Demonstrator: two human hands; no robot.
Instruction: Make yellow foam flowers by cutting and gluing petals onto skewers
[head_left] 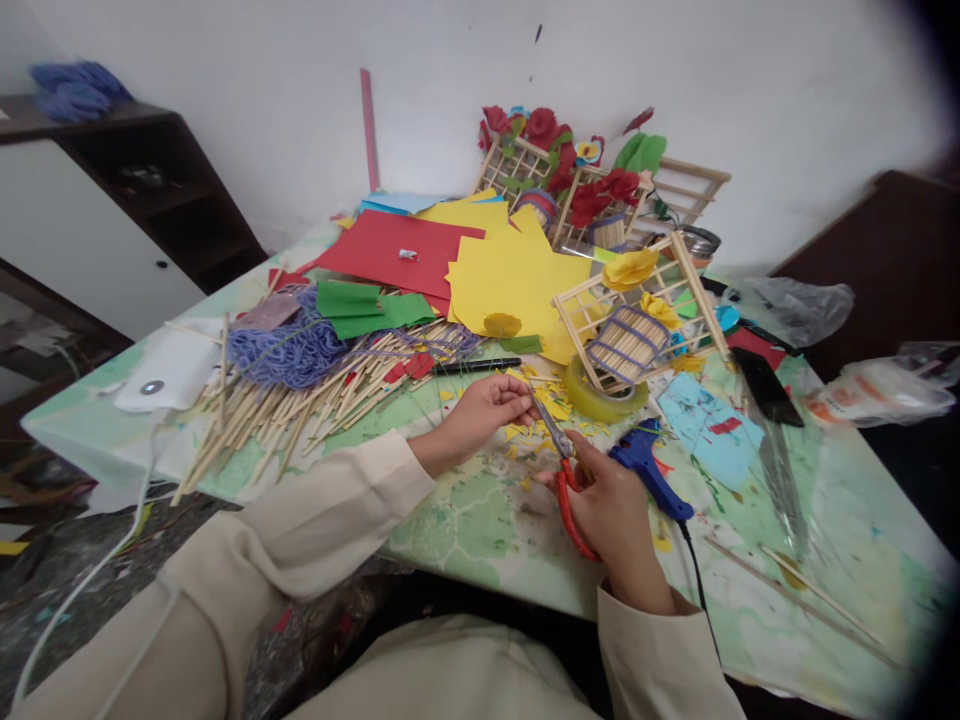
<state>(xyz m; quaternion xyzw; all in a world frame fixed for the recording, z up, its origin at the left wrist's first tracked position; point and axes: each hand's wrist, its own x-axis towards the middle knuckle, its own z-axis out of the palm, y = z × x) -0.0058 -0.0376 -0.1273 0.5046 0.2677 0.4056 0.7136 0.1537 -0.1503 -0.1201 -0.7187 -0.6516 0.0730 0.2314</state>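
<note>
My right hand (611, 505) is closed round the red handles of a pair of scissors (568, 490), whose blades point up and left. At the blade tips, my left hand (491, 408) is closed in a pinch; what its fingers hold is too small to make out. Yellow paper scraps (551, 400) lie on the table just behind the blades. Right of the scissors rests a blue glue gun (651, 468) with a black cord. A roll of clear yellowish tape (606, 395) sits behind my right hand, partly under a stick frame with yellow paper flowers (631, 270).
On the left are a heap of wooden sticks (300, 405), purple yarn (289, 345) and a white device with a cable (172, 370). Red paper (401, 250) and yellow paper (517, 280) lie behind. Stick frames with red flowers (540, 130) lean at the wall. A black phone (766, 387) lies right.
</note>
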